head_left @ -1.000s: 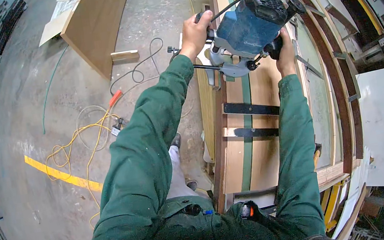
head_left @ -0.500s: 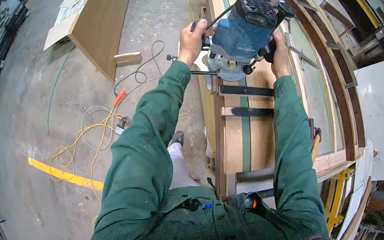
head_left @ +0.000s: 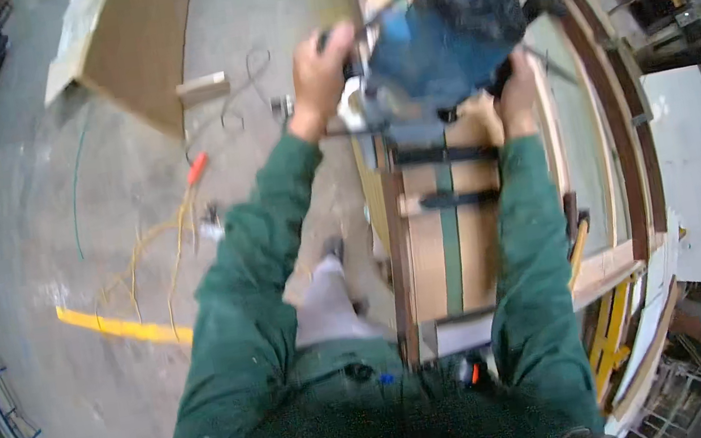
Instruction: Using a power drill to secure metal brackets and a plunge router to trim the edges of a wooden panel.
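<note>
A blue plunge router (head_left: 426,58) with a black top is gripped between my two hands, blurred by motion. My left hand (head_left: 323,73) is closed round its left handle. My right hand (head_left: 517,96) wraps the handle on the other side, partly hidden behind the router. Beneath and in front of me runs a long wooden panel (head_left: 428,284) with a green stripe down its length. Dark crossbars (head_left: 445,154) span the panel just nearer than the router. Whether the router's base touches the work cannot be made out.
A brown board (head_left: 135,52) stands at the upper left. Yellow cord (head_left: 135,260) and an orange connector (head_left: 197,167) lie on the floor near a yellow floor stripe (head_left: 117,326). Long brown frames (head_left: 615,107) and a white sheet (head_left: 689,168) are on the right.
The view has shifted and blurred. The router, with both hands still on its handles, now sits a little further left and looks more tilted.
</note>
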A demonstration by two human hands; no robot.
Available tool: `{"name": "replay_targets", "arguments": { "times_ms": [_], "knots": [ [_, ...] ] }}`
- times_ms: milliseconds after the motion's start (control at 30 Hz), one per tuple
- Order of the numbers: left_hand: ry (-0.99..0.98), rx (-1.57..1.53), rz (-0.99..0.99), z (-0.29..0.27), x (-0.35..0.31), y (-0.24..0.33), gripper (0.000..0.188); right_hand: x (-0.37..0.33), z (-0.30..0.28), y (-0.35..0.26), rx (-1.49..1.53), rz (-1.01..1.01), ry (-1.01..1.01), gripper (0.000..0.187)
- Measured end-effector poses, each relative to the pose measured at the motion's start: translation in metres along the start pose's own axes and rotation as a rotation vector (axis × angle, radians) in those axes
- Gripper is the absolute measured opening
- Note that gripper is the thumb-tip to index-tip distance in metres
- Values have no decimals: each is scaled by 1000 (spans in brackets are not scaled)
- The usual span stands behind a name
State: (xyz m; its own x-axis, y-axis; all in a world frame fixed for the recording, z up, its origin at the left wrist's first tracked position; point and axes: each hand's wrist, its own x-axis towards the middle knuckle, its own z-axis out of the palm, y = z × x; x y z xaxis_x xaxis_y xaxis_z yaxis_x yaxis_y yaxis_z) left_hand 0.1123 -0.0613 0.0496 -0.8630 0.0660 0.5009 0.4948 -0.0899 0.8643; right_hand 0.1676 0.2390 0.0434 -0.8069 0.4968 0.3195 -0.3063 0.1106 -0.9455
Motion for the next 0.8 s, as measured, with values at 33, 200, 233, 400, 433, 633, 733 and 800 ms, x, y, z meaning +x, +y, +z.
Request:
{"name": "replay_targets", "arguments": {
  "times_ms": [33, 200, 233, 400, 433, 633, 733, 800],
  "knots": [
    [-32, -173, -193, 2, -1, 3, 39, -1, -7, 7, -11, 40, -23, 33],
    [21, -70, -187, -33, -26, 17, 34, -40, 44, -65, -308, -211, -20, 32],
    [114, -81, -120, -42, -35, 15, 33, -48, 48, -82, -163, -133, -115, 30],
    [179, -242, -166, -80, -65, 80, 33, -89, 65, -133, -35, 67, -235, 23],
    [198, -199, -130, -82, -71, 94, 33, -97, 68, -138, -10, 61, -245, 23],
    [167, -191, -216, -91, -134, 147, 33, -149, 44, -157, -179, -81, -223, 34],
    [113, -148, -181, -89, -160, 161, 33, -180, 24, -159, -76, -27, -230, 35],
    [106, -204, -252, -88, -178, 163, 34, -202, 17, -163, 10, 97, -200, 36]
  ]
}}
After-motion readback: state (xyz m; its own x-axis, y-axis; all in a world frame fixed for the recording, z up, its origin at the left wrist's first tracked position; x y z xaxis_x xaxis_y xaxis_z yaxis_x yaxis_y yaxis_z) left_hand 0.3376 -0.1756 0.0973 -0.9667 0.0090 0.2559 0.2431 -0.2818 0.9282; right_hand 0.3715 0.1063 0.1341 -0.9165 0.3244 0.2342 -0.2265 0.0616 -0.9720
